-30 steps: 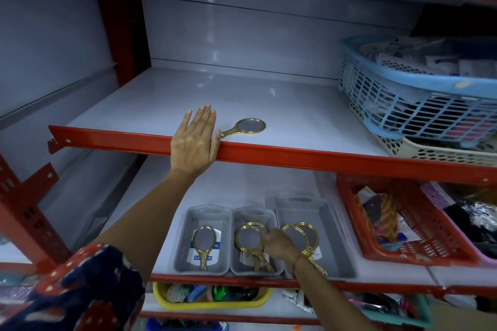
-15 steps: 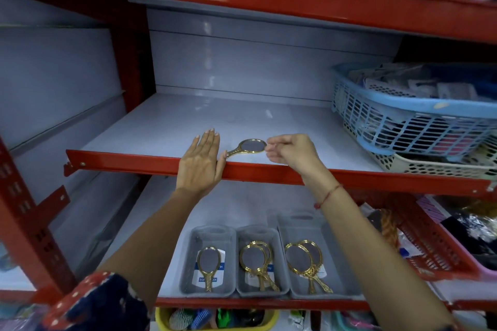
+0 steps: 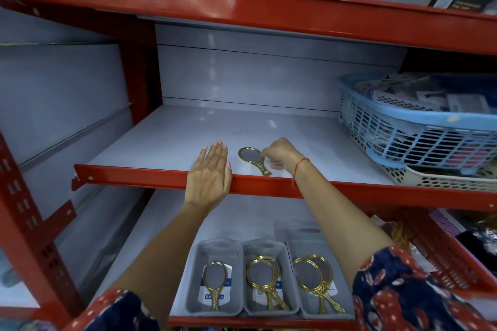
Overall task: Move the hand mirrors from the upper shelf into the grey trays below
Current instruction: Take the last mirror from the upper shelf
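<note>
Head view: last hand mirror (image 3: 252, 159) at frame centre.
We curl right hand (image 3: 281, 154) fingers at its rim; light, stiff, breakable glass; left hand (image 3: 209, 179) lies flat, splayed.

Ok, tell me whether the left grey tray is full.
Not full. The left grey tray holds one hand mirror, lying flat, with bare floor around it.

Left hand (image 3: 208, 180) flat, fingers extended; right hand (image 3: 279, 153) curled, pinching.
</note>
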